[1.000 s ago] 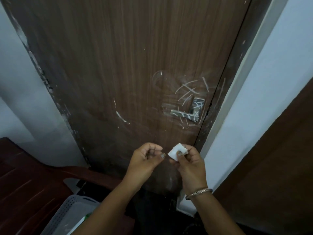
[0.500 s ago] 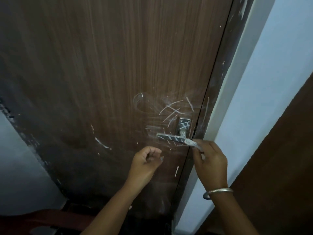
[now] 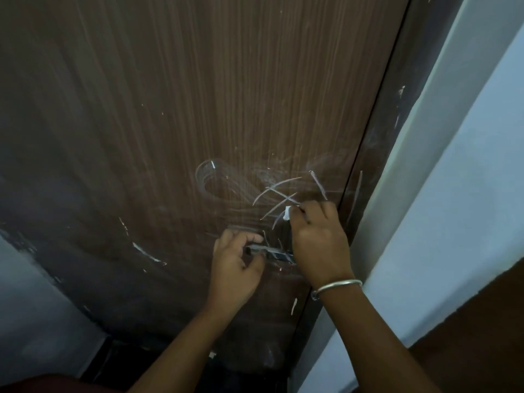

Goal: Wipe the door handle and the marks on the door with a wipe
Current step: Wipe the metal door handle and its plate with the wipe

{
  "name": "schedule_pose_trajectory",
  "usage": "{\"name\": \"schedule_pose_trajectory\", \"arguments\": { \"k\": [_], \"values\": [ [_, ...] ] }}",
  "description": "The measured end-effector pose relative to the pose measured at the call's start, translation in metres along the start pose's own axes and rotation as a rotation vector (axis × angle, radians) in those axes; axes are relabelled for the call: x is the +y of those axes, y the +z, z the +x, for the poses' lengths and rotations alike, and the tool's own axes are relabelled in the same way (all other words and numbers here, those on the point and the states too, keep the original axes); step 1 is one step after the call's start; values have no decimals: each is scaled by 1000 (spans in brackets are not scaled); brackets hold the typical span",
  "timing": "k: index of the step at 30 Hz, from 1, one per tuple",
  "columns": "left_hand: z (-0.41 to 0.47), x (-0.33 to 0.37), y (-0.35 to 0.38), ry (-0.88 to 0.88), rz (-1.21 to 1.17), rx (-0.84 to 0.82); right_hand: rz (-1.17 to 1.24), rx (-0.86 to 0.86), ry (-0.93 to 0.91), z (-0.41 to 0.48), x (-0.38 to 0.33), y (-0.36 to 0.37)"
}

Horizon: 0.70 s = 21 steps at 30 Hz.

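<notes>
Our right hand (image 3: 317, 239) pinches the wipe (image 3: 287, 213) against the door (image 3: 198, 109) on the marks (image 3: 279, 191), twelve o'clock of the door handle (image 3: 273, 253); our left hand (image 3: 236, 262) grips its nine o'clock end.

Two hands (image 3: 235, 268) (image 3: 320, 242), one wipe (image 3: 287, 213), one handle (image 3: 272, 252)
</notes>
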State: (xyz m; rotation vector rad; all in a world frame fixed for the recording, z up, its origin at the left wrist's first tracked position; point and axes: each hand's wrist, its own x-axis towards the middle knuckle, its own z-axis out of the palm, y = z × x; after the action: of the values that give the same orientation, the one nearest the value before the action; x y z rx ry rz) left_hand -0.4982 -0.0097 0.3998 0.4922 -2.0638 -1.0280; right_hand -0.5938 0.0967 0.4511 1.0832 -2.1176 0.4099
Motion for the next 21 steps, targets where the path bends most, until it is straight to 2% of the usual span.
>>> {"name": "schedule_pose_trajectory", "arguments": {
  "k": [8, 16, 21],
  "values": [
    [5, -9, 7, 14, -103, 14, 1, 8, 182, -8, 13, -8],
    [11, -9, 7, 33, -136, 36, 25, -42, 107, 4, -8, -2],
    [13, -14, 3, 29, -162, 13, 68, 49, 235, -9, 13, 1]
  ]
}}
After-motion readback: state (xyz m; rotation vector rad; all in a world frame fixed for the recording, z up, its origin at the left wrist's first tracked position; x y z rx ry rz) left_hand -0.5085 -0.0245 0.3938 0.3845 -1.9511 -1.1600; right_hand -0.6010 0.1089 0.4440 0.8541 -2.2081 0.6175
